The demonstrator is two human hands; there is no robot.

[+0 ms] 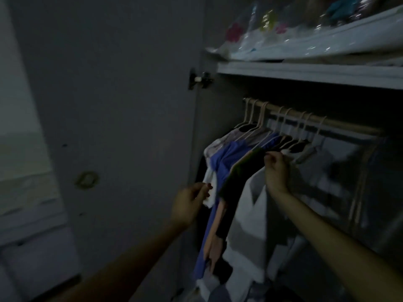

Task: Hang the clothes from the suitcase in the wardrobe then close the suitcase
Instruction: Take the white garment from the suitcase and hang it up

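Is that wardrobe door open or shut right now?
Open. The wardrobe door is swung out to the left on its hinge, leaving the rail and the hanging clothes inside exposed.

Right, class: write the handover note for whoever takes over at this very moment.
Left hand: pinches a white garment edge at the left of the row.
Right hand: grip on the shoulder of a hanger.
Clothes hang on the rail, blue shirt included.
Done: several items hung.
Left: suitcase is out of view, so check for remaining clothes, then close it.
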